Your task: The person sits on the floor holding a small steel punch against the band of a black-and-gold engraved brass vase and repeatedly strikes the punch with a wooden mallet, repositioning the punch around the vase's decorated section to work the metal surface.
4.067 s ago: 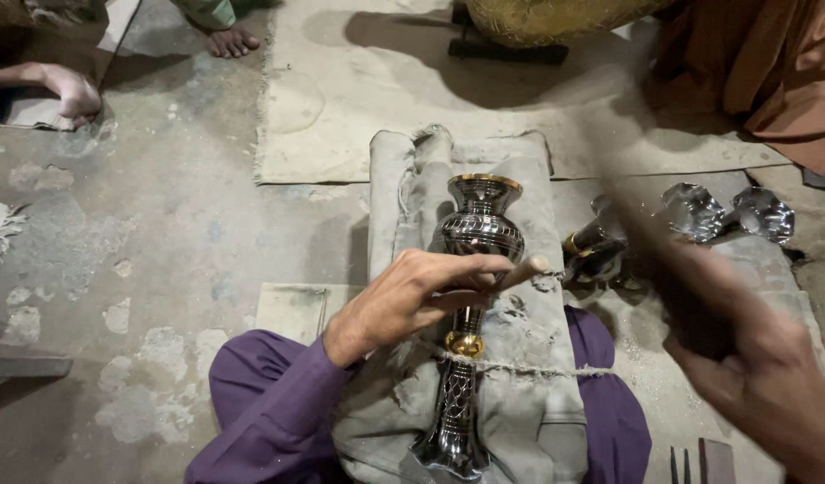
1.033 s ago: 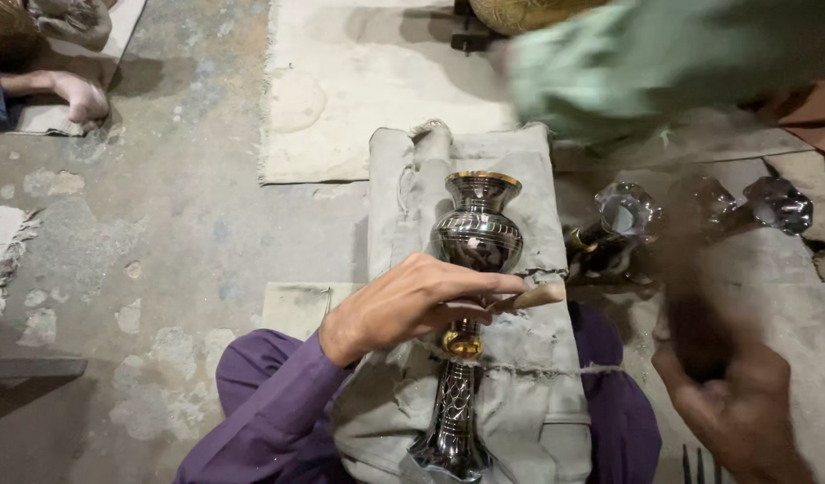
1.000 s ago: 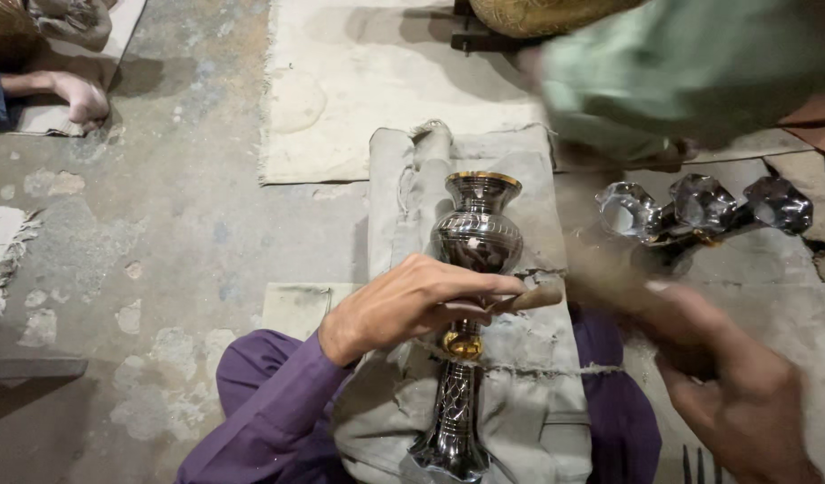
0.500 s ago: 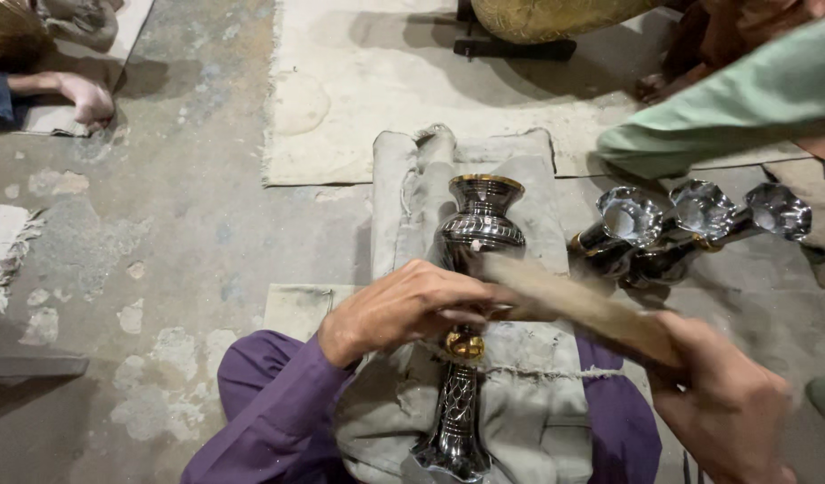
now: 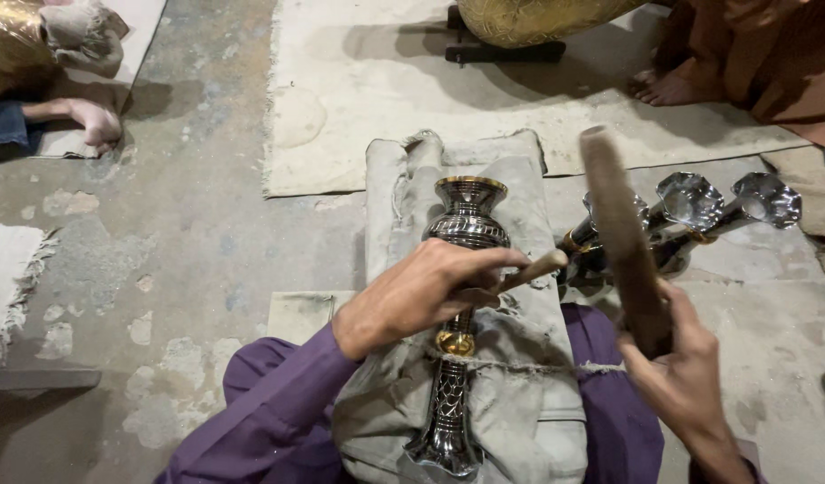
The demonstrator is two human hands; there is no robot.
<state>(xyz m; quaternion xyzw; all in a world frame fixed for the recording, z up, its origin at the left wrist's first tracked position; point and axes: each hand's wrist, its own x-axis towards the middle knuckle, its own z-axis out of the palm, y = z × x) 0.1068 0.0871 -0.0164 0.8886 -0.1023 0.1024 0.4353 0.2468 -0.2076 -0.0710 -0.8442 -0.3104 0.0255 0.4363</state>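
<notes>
A tall engraved metal vase (image 5: 462, 296) lay lengthwise on a grey cloth bundle (image 5: 511, 403) at the centre of the frame, its gold-rimmed mouth pointing toward the top. The left hand (image 5: 421, 291) rested over its neck, fingers closed round a small wooden-handled tool (image 5: 533, 267). At the lower right, the right hand (image 5: 677, 358) was clamped on a wooden mallet (image 5: 618, 237), raised above the vase. Just right of the bundle lay more shiny metal pieces (image 5: 699, 211) on the floor (image 5: 180, 233).
</notes>
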